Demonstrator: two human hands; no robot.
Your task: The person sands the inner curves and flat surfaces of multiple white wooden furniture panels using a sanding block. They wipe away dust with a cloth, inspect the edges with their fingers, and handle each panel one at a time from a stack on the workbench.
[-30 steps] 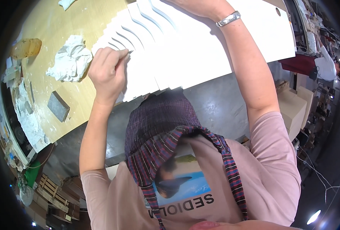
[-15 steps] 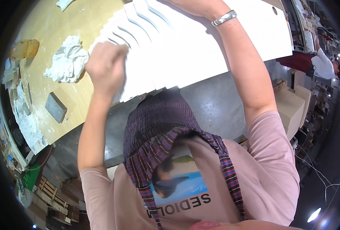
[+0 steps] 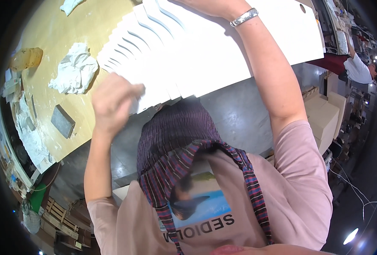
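Observation:
White sheets (image 3: 205, 55) lie overlapped in a fanned stack on the table, their far-left edges stepped and curving. My left hand (image 3: 114, 100), blurred by motion, is at the stack's near-left corner. Its fingers are curled into a loose fist with the thumb side toward the sheets, and nothing shows in it. Whether it touches them I cannot tell. My right hand (image 3: 216, 6) reaches over the far part of the stack at the top of the view, a silver bracelet (image 3: 244, 17) on its wrist. Its fingers are cut off by the frame's edge.
On the wooden table (image 3: 90, 23) to the left are a crumpled white cloth (image 3: 74, 70), a dark grey block (image 3: 63, 121) and a yellowish plastic container (image 3: 27, 58). Cardboard boxes (image 3: 320, 121) stand on the floor at right. Another person (image 3: 358, 70) is far right.
My left hand has moved toward me, from the sheets' left edge to the near corner. More stepped sheet edges show where it was. My right hand has shifted only slightly.

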